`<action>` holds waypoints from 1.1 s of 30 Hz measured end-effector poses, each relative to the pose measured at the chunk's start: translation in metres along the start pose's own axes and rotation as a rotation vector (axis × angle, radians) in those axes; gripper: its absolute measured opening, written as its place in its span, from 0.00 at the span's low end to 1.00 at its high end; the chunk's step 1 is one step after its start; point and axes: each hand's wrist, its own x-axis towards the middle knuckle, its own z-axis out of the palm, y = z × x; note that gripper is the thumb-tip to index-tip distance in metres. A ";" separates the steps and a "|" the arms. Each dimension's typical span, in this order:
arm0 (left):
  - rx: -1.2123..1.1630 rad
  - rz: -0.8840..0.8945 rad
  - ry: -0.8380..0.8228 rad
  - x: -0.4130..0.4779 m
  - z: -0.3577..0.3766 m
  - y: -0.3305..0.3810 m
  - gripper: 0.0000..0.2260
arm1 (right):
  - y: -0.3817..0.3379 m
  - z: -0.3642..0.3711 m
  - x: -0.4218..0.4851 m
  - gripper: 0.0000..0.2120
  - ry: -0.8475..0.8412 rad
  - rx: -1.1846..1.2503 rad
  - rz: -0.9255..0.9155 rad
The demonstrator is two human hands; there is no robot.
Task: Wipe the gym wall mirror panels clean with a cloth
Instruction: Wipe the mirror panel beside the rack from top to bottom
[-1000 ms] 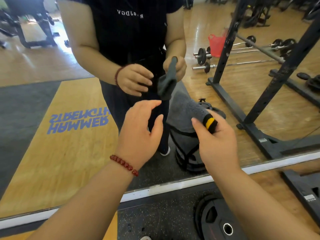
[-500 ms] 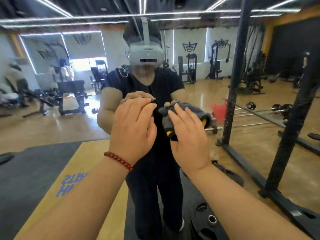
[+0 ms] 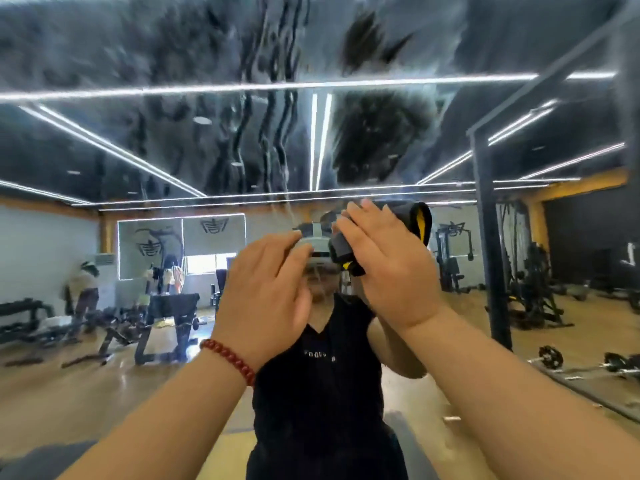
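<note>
Grey microfibre, folded thick and edged in yellow, is filling the right hand, which is pressing the cloth against the gym wall mirror at head height. Its fingers are lying nearly straight over the soft bundle, with the thumb side hidden, so whether they are gripping it or only pushing it flat cannot be told. The left hand is hovering just beside it with fingers extended and close together, holding nothing; a bracelet of round dark-red beads is circling its wrist.

Wet, wavy streaks are running down the upper glass, and two dark irregular patches are showing to their right. Reflected in the smooth panel, the person is wearing a black sleeveless top and a white head-mounted camera rig, partly covered by the hands. Thin white light strips are crossing the dark glossy ceiling in the reflection. Polished wooden flooring is gleaming below, carrying black steel benches at left and a tall black rack upright at right, with barbells and round weight plates lying near its base.
</note>
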 end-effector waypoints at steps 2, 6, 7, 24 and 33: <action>0.008 0.000 0.049 0.024 -0.004 -0.016 0.17 | 0.019 0.007 0.029 0.18 0.008 -0.071 -0.073; 0.056 0.048 0.072 0.062 -0.013 -0.041 0.17 | 0.024 0.009 0.040 0.27 -0.199 -0.120 -0.053; 0.071 0.066 0.069 0.068 -0.014 -0.046 0.17 | 0.022 0.007 0.035 0.30 -0.249 -0.133 -0.031; 0.169 0.149 0.084 0.189 -0.023 -0.079 0.17 | 0.076 0.005 0.166 0.19 -0.174 -0.062 0.228; 0.250 0.045 -0.019 0.279 -0.045 -0.101 0.28 | 0.113 0.012 0.226 0.22 -0.111 -0.021 0.277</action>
